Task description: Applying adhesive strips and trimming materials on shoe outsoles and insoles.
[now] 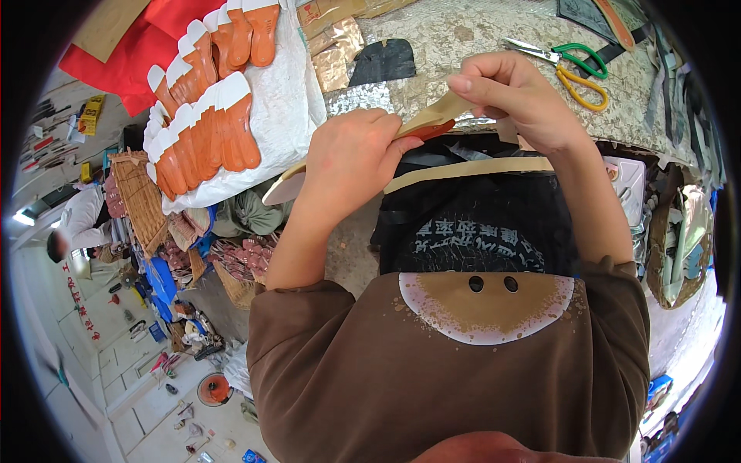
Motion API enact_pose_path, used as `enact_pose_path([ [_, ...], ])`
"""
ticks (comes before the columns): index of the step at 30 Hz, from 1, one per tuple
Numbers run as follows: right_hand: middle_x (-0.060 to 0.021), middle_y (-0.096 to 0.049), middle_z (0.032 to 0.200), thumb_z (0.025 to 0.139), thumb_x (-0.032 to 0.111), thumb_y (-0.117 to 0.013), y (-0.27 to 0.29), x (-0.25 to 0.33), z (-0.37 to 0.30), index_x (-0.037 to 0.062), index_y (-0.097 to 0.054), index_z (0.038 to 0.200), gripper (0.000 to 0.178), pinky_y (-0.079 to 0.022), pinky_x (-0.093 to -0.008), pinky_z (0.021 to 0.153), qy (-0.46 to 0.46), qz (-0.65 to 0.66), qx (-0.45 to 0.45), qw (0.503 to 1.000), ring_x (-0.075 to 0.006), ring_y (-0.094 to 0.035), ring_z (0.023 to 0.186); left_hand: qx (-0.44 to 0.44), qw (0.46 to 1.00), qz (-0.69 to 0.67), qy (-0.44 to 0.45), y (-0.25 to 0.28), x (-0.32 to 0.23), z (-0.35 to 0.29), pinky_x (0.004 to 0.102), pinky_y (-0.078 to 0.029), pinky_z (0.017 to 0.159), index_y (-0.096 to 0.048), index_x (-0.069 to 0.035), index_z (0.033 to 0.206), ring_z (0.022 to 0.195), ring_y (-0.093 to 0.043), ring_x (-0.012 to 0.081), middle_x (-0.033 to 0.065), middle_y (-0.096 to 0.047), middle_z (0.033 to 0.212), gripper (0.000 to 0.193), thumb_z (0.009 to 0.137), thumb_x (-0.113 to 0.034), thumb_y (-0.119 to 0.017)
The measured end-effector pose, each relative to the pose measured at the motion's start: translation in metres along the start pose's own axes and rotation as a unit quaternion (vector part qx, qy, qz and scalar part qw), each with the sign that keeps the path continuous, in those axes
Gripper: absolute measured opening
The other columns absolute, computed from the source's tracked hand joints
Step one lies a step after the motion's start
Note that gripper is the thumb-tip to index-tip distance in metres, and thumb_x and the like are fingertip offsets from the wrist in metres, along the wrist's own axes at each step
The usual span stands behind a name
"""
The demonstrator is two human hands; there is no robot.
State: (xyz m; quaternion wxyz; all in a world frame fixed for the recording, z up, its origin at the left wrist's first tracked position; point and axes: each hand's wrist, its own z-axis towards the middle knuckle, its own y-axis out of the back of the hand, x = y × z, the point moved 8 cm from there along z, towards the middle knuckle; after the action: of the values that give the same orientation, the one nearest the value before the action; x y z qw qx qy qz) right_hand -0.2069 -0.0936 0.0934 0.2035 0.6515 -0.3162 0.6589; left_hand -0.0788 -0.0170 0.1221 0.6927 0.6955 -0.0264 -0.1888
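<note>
My left hand (pixel 351 158) is closed around an insole (pixel 284 188), its pale end jutting out by the wrist and an orange-brown part showing past the fingers. Along the insole's edge runs a tan strip (pixel 432 116). My right hand (pixel 513 96) pinches the far end of that strip between thumb and fingers, a little above and right of the insole. Below the hands, another tan band (pixel 471 170) crosses the black apron (pixel 471 220) over my lap. Much of the insole is hidden by my left hand.
Rows of orange-and-white insoles (pixel 208 143) lie on a white cloth (pixel 282 108) to the left. Scissors (pixel 557 59) with green and yellow handles rest on the worn worktable (pixel 463 38), near a black piece (pixel 384 62). Dark strips (pixel 671 85) hang at the right. Another person (pixel 81 220) is at far left.
</note>
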Motion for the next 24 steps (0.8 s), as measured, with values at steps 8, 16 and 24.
enact_pose_path([
  [8, 0.0087, -0.045, 0.063, 0.092, 0.032, -0.066, 0.003, -0.011, 0.006, 0.0096, -0.057, 0.068, 0.033, -0.024, -0.0194, 0.050, -0.028, 0.031, -0.020, 0.999, 0.0004, -0.033, 0.057, -0.026, 1.000, -0.013, 0.003, 0.004, 0.002, -0.002, 0.0420, -0.043, 0.055, -0.058, -0.004, 0.073, 0.064, -0.058, 0.0319, 0.0107, -0.056, 0.066, 0.029, 0.083, -0.029, -0.069],
  [16, 0.0086, -0.041, 0.061, 0.091, 0.036, -0.067, 0.019, -0.019, -0.016, 0.0066, -0.058, 0.067, 0.039, -0.025, -0.0226, 0.052, 0.030, -0.069, -0.046, 0.996, -0.0020, -0.033, 0.058, -0.095, 0.971, -0.207, 0.064, 0.009, 0.023, -0.020, 0.0372, -0.038, 0.051, -0.059, -0.001, 0.071, 0.055, -0.050, 0.0297, 0.0113, -0.050, 0.061, 0.032, 0.083, -0.027, -0.072],
  [24, 0.0083, -0.042, 0.061, 0.092, 0.033, -0.067, 0.014, -0.022, -0.027, 0.0058, -0.061, 0.070, 0.035, -0.023, -0.0210, 0.051, 0.062, -0.048, -0.119, 0.990, -0.0010, -0.034, 0.058, -0.194, 0.879, -0.419, 0.119, 0.001, 0.030, -0.031, 0.0282, -0.038, 0.055, -0.067, 0.003, 0.085, 0.057, -0.047, 0.0134, 0.0045, -0.056, 0.065, 0.025, 0.088, -0.022, -0.071],
])
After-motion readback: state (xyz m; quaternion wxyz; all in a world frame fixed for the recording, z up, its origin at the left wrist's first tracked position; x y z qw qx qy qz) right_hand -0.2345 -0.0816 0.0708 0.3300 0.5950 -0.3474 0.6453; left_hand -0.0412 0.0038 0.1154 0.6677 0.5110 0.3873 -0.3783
